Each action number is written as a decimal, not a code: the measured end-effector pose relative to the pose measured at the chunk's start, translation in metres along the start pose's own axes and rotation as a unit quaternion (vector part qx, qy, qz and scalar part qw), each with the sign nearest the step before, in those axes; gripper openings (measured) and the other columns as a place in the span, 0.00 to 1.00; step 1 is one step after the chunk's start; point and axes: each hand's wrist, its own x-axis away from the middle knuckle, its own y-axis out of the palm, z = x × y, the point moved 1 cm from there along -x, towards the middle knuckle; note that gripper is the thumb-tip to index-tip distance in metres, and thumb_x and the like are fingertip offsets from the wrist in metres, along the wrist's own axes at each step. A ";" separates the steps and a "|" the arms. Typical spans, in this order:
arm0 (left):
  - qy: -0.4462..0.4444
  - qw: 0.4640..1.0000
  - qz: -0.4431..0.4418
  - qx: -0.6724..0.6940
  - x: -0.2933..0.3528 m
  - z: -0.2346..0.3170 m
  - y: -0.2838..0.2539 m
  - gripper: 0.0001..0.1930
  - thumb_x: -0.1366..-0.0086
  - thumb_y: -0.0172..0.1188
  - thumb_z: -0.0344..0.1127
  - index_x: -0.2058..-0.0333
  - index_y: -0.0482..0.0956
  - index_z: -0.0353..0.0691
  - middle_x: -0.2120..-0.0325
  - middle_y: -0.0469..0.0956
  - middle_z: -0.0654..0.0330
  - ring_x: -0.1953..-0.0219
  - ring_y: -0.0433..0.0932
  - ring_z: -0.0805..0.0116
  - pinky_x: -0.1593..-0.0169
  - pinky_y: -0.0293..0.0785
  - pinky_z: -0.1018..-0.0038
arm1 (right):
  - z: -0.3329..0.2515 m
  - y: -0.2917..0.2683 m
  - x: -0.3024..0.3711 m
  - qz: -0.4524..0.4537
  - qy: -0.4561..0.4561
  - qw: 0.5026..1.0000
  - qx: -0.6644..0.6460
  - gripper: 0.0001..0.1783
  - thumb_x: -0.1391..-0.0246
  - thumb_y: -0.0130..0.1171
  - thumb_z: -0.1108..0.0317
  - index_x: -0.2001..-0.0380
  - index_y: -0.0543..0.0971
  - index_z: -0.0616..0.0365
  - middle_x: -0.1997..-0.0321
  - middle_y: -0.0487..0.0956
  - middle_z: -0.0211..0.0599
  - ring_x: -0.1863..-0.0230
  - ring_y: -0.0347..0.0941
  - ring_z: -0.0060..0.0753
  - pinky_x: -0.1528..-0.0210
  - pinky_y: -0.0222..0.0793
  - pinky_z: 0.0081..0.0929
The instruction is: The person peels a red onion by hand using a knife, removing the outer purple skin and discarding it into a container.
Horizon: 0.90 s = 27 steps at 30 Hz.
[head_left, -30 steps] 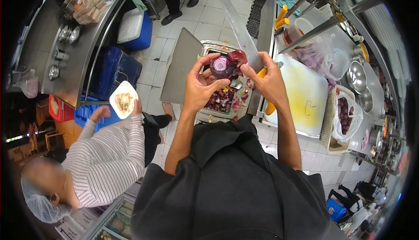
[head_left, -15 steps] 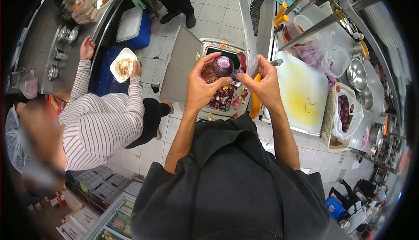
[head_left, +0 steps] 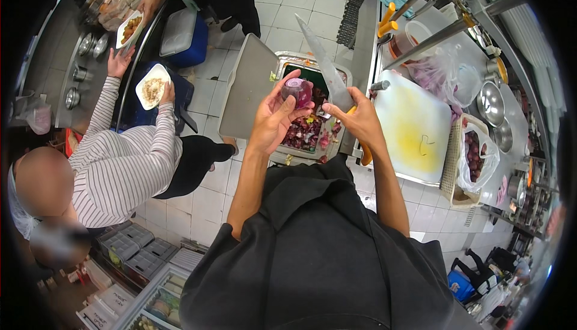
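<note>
A partly peeled red onion (head_left: 300, 94) rests in the fingers of my left hand (head_left: 269, 123), its pale cut end facing up. My right hand (head_left: 360, 118) grips a large knife (head_left: 324, 63) with a yellow handle. Its broad blade points up and to the left, just right of the onion and apart from it. Below both hands is an open waste bin (head_left: 345, 75) lined around its rim, with purple onion skins (head_left: 303, 132) inside. The bin's grey lid (head_left: 243, 93) stands raised on the left.
To my right, a stained white cutting board (head_left: 412, 132) lies beside a basket (head_left: 455, 171) with a bag of red onions (head_left: 475, 156). At left, a striped-sleeved person (head_left: 135, 162) holds a rice dish (head_left: 153, 88); another person's hand holds a food dish (head_left: 129, 30).
The knife has swung away from the onion, its tip tilting left. My left hand has turned the onion, showing more peeled surface. The two people's dishes and hands have moved closer together.
</note>
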 end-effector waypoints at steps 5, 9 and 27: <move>-0.004 0.998 0.002 0.055 0.002 0.002 -0.002 0.32 0.33 0.60 0.36 0.35 0.58 0.33 0.46 0.73 0.49 0.56 0.80 0.63 0.52 0.81 0.70 | 0.008 -0.001 -0.004 0.004 0.167 0.982 -0.090 0.30 0.54 0.73 0.53 0.56 0.76 0.65 0.69 0.81 0.36 0.68 0.76 0.26 0.63 0.71 0.25; -0.003 0.998 -0.002 0.065 0.001 0.001 -0.003 0.33 0.32 0.59 0.38 0.34 0.57 0.33 0.46 0.72 0.48 0.57 0.80 0.63 0.51 0.80 0.70 | 0.021 -0.002 0.000 0.073 0.027 0.997 -0.031 0.33 0.53 0.72 0.51 0.54 0.76 0.67 0.71 0.82 0.43 0.79 0.77 0.29 0.73 0.71 0.28; 0.024 0.997 -0.038 0.063 0.005 0.009 0.013 0.33 0.30 0.54 0.40 0.32 0.51 0.35 0.39 0.64 0.41 0.44 0.72 0.62 0.40 0.67 0.69 | -0.046 -0.002 0.026 0.047 0.055 0.969 -0.238 0.17 0.40 0.61 0.57 0.58 0.78 0.62 0.76 0.75 0.26 0.77 0.65 0.12 0.78 0.58 0.17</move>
